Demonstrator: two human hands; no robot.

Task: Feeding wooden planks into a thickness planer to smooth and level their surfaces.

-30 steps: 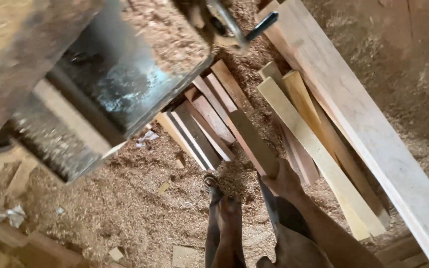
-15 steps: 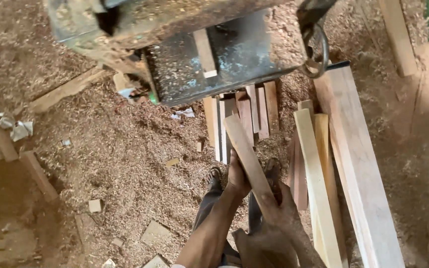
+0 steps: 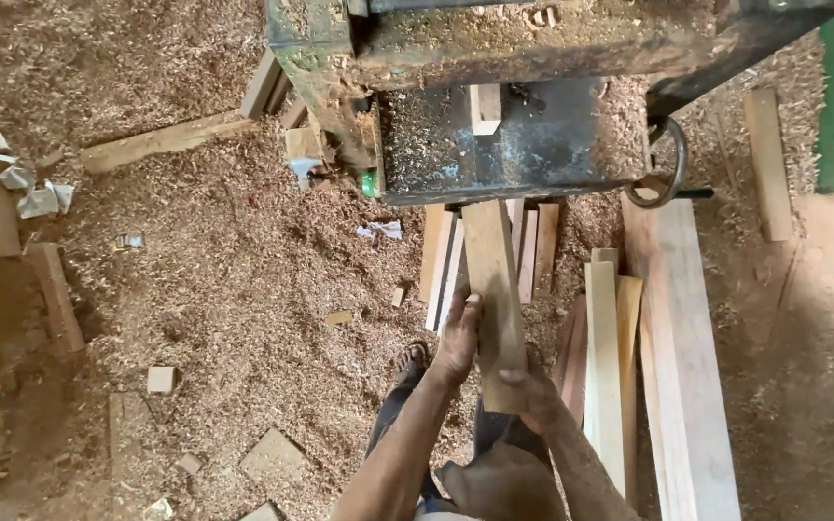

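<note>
Both hands grip one wooden board point(image 3: 492, 289) at lower centre: the left hand point(image 3: 459, 338) closed along its left edge, the right hand point(image 3: 531, 394) clasped around its near end. Its far end reaches the machine point(image 3: 533, 87). One wide plank point(image 3: 678, 338) lies at right.

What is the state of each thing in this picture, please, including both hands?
Left hand: grips the board's left edge.
Right hand: holds the board's near end.
Board: held, far end at the machine's edge.
Machine: dusted with sawdust, small wood block on its table.
Planks: lying flat on the floor.
Floor: covered in sawdust.
</note>
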